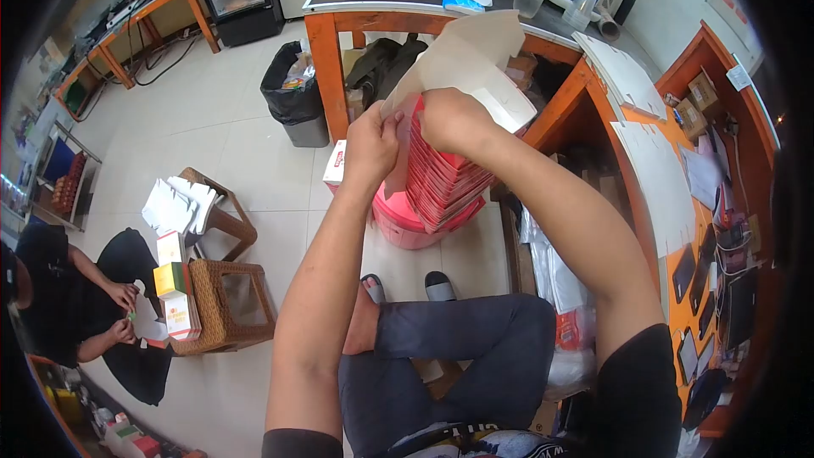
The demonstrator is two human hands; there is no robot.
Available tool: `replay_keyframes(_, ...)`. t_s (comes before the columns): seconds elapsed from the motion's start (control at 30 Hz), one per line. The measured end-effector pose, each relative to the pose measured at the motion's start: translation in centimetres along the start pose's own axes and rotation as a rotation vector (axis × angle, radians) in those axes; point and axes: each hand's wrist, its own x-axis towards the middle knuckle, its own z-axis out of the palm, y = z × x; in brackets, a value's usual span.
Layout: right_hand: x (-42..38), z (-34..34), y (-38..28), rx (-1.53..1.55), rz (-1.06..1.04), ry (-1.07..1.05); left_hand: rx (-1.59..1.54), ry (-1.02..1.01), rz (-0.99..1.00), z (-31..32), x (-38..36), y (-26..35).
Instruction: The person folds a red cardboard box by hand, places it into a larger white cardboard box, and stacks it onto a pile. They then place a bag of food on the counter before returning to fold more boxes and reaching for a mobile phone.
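A tall stack of nested red paper boxes (445, 187) stands on a pink round tub (398, 220) in front of me. At its top is a cardboard box with a raised pale flap (462, 51) and a white inside. My left hand (373, 144) pinches the left edge of this cardboard box, thumb toward me. My right hand (458, 123) is closed at the top of the stack, against the same box; its fingertips are hidden behind the hand.
A person (51, 288) at the left folds a small carton beside a wicker stool (225, 305) bearing finished boxes. A black bin (292, 93) stands near the table leg. White flat blanks (653, 178) and phones (685, 271) lie on the orange counter at right.
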Motion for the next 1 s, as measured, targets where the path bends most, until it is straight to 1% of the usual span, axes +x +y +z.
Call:
replay_keyframes(0.03,-0.3,-0.4,-0.4,-0.059,-0.007,-0.047,-0.028,-0.006,-0.004,-0.1,0.0,-0.2)
replay_keyframes(0.13,1.0,-0.2,-0.4,-0.144,-0.003,-0.296,-0.129,-0.025,-0.036,-0.5,-0.2,-0.4)
replay_keyframes(0.2,1.9,-0.3,-0.2,0.016,0.024,-0.430,-0.222,-0.039,-0.073,-0.3,-0.6,-0.1)
replay_keyframes(0.23,2.0,-0.3,-0.1,0.100,0.042,-0.494,-0.219,-0.028,-0.033,0.0,-0.8,-0.4)
replay_keyframes(0.3,1.2,-0.9,0.5,0.300,0.031,-0.486,-0.218,-0.018,0.057,0.3,-1.0,-0.5)
replay_keyframes(0.33,0.3,-1.0,1.2,0.342,0.034,-0.401,-0.241,-0.055,0.069,0.3,-1.1,-0.4)
replay_keyframes(0.37,-0.5,-1.1,1.9,0.382,0.034,-0.316,-0.292,0.011,0.054,1.0,-1.9,0.0)
replay_keyframes(0.43,-2.7,0.8,3.3,0.323,0.029,-0.004,-0.391,0.157,0.022,2.0,-4.2,0.1)
replay_keyframes(0.53,-6.3,2.6,6.7,0.122,-0.058,0.513,0.103,0.342,0.223,4.1,-8.8,1.1)
replay_keyframes(0.63,-7.1,5.1,8.2,0.061,-0.202,0.670,0.433,0.298,0.468,5.7,-9.9,3.5)
replay_keyframes(0.67,-7.0,5.6,8.4,0.106,-0.197,0.692,0.459,0.266,0.485,6.0,-9.1,4.0)
replay_keyframes(0.77,-7.4,5.7,8.2,0.158,-0.197,0.763,0.365,0.088,0.363,6.7,-7.3,2.6)
replay_keyframes(0.8,-7.2,6.0,8.7,0.218,-0.238,0.809,0.385,0.097,0.359,6.6,-7.2,2.8)
replay_keyframes(0.83,-7.8,5.3,9.5,0.209,-0.225,0.876,0.400,0.065,0.376,6.4,-7.4,2.7)
replay_keyframes(0.9,-9.1,3.6,11.7,0.181,-0.194,1.005,0.413,0.070,0.394,6.5,-7.9,2.6)
replay_keyframes(0.93,-10.4,1.9,13.7,0.172,-0.131,0.979,0.416,0.070,0.411,6.5,-8.0,2.4)
replay_keyframes(1.0,-12.9,-0.7,19.5,-0.029,0.107,0.919,0.379,0.085,0.413,6.8,-8.0,2.2)
